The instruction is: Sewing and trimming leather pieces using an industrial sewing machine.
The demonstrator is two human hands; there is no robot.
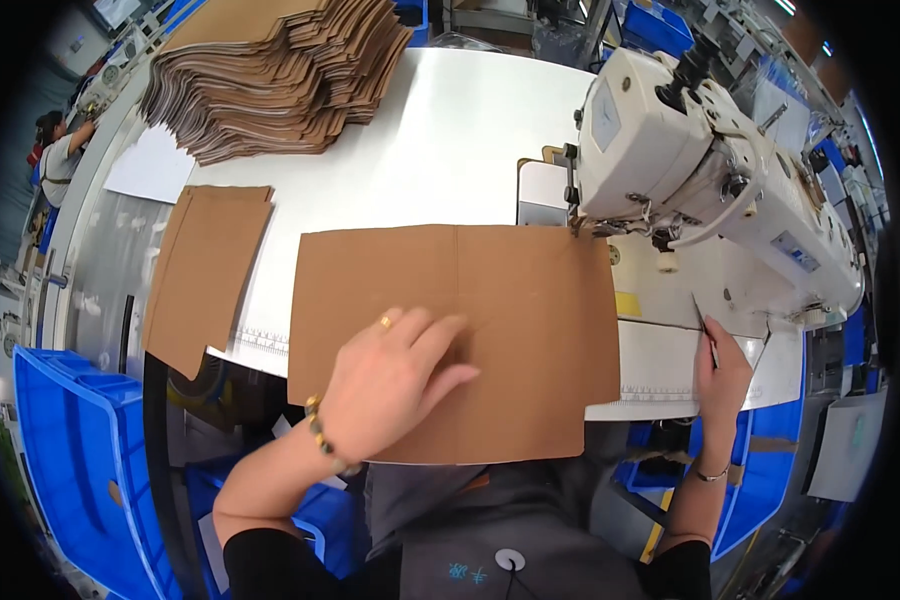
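Observation:
A large brown fabric panel (530, 300) with a centre seam lies flat on the white sewing table (440, 150), its far right corner under the head of the white sewing machine (690, 150). My left hand (395, 380) rests palm down on the panel's near part, fingers spread. My right hand (720, 375) sits at the table's near right edge, pinching a thin metal tool (708, 335) that looks like small snips or tweezers.
A tall stack of brown pieces (270, 75) sits at the far left of the table. Another brown piece (205, 275) hangs over the left edge. Blue plastic bins (70, 460) stand to my left and below. Another person (55, 155) works far left.

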